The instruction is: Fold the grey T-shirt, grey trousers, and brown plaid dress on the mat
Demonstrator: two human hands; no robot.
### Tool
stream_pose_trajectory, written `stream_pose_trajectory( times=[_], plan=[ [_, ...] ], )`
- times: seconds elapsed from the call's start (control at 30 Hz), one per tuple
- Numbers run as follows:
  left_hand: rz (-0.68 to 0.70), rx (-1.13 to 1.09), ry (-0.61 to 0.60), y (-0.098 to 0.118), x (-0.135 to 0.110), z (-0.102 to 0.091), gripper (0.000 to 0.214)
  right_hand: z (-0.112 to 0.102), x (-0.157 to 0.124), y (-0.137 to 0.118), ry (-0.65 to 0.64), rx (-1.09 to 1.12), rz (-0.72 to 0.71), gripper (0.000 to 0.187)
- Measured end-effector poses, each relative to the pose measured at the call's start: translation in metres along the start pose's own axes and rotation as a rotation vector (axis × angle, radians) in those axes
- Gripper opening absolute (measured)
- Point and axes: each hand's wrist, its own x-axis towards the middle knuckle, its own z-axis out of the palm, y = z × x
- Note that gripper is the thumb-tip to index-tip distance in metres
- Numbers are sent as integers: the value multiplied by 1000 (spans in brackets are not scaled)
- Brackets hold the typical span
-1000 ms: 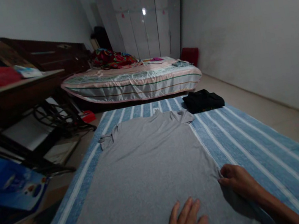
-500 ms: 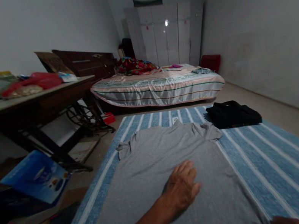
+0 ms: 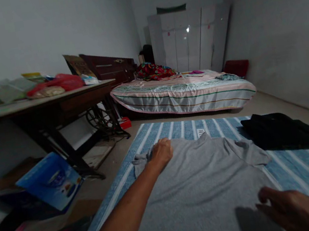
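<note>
A grey T-shirt (image 3: 197,187) lies spread out with its collar away from me, on a blue-and-white striped cloth (image 3: 295,170). At the shoulder by the left sleeve, my left hand (image 3: 162,150) has its fingers curled into the fabric, closed on the shirt. My right hand (image 3: 290,205) hovers over the shirt's lower right side, thumb and fingers apart, holding nothing and casting a shadow on the cloth. Folded black clothing (image 3: 286,132) rests beyond the right sleeve.
A sewing-machine table (image 3: 79,95) with a red plastic bag (image 3: 67,81) stands at the left. Below it sits a blue box (image 3: 51,181). A bed (image 3: 184,96) and a pale wardrobe (image 3: 183,42) are farther back.
My left hand has gone from the shirt's middle up to its left shoulder and closed there. My right hand has risen into view from the lower right edge. The view has shifted left.
</note>
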Motion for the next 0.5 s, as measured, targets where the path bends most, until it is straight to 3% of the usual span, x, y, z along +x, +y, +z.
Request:
stream_pose_trajectory(
  times=[0.03,0.13,0.3,0.5],
  plan=[
    [-33,18,-6,-7,8,1,23,-1,22,-13,-22,-64,-83,26],
    [-119,67,-28,-24,25,10,26,-6,86,-47,78,-227,-204,24],
    [-183,104,-123,-35,41,20,30,-19,175,-73,198,-288,-162,28],
    [-182,89,-222,-43,50,17,26,-16,236,-97,48,-279,-61,33]
  ],
)
